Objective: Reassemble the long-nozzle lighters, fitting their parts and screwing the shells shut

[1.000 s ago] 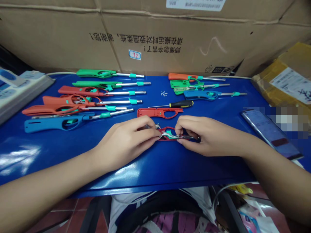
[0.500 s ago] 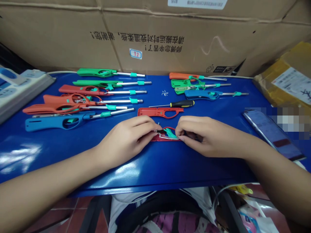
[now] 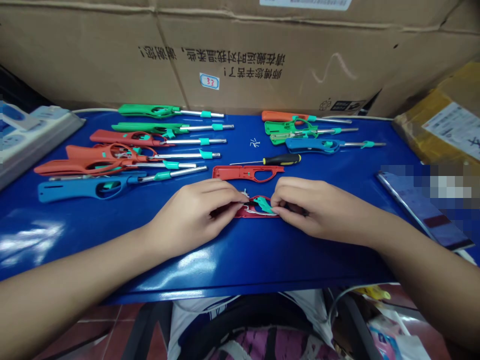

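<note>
A red lighter half-shell (image 3: 252, 212) lies on the blue table between my hands, holding a green trigger (image 3: 264, 204), a thin white wire and a small black part. My left hand (image 3: 202, 207) pinches at the shell's left side; its fingertips are on the black part, most of which they hide. My right hand (image 3: 303, 205) has thumb and forefinger closed at the right end, by the green trigger and the wire; what lies between them is hidden. Just behind are the other red half-shell (image 3: 229, 173), lying inner side up, and a black-and-yellow screwdriver (image 3: 281, 160).
Several gas lighters, such as a blue one (image 3: 67, 190), lie at the left; an orange lighter (image 3: 281, 116), a green one and a blue one lie back right. Tiny white screws or pins (image 3: 255, 143) sit mid-table. A phone (image 3: 420, 210), power strip (image 3: 41, 130) and cardboard box (image 3: 225, 30) stand around.
My right fingertips have shifted slightly left toward the green trigger, which has tilted a little. The left hand stays at the black part, its fingers slightly moved.
</note>
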Demonstrator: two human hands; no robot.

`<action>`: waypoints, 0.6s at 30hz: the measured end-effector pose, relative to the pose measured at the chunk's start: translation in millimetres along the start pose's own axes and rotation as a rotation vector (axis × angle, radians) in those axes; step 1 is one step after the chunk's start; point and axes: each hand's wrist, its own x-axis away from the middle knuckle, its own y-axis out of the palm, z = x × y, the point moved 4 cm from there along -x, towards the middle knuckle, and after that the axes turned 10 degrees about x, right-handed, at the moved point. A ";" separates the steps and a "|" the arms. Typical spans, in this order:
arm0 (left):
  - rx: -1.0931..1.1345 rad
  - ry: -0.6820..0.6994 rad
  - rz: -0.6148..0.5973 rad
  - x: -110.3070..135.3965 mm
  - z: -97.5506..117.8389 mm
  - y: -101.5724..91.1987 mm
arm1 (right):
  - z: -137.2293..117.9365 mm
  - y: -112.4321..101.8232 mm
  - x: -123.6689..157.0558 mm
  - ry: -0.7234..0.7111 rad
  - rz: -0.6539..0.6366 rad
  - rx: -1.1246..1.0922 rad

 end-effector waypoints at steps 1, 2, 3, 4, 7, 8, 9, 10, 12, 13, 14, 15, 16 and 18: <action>0.002 0.002 0.000 0.1 0.2 -0.1 | 0.3 -0.1 0.4 0.006 0.000 0.001; 0.004 0.004 0.002 0.3 0.2 -0.1 | 0.9 0.0 0.8 0.013 0.000 0.003; 0.006 0.006 0.005 0.6 0.1 -0.1 | 1.5 0.3 1.2 0.020 -0.001 0.006; 0.008 0.008 0.011 1.0 -0.1 0.0 | 2.1 0.7 1.5 0.024 -0.002 0.011; 0.017 0.013 0.022 1.4 -0.9 0.8 | 2.2 2.7 1.6 0.002 -0.010 0.021; 0.018 0.012 0.024 1.3 -1.1 1.0 | 2.0 3.3 1.4 -0.008 -0.011 0.023; 0.018 0.012 0.029 1.1 -1.0 1.0 | 1.8 3.9 1.2 -0.014 -0.012 0.024; 0.017 0.012 0.033 0.8 -0.7 0.7 | 1.7 4.3 1.0 -0.017 -0.011 0.025; 0.015 0.011 0.042 0.4 0.2 -0.1 | 1.8 4.7 0.9 -0.015 -0.009 0.033; 0.016 0.010 0.045 0.3 0.7 -0.7 | 1.8 4.8 1.1 -0.016 -0.009 0.039; 0.019 0.008 0.046 0.2 1.2 -1.1 | 1.9 4.6 1.3 -0.017 -0.007 0.044; 0.022 0.004 0.046 0.2 1.5 -1.4 | 1.9 4.4 1.6 -0.020 -0.005 0.049; 0.026 0.002 0.046 0.2 1.9 -1.6 | 2.1 3.9 1.9 -0.021 -0.001 0.051; 0.029 0.003 0.046 0.1 2.5 -1.7 | 2.9 2.7 2.3 -0.017 0.015 0.055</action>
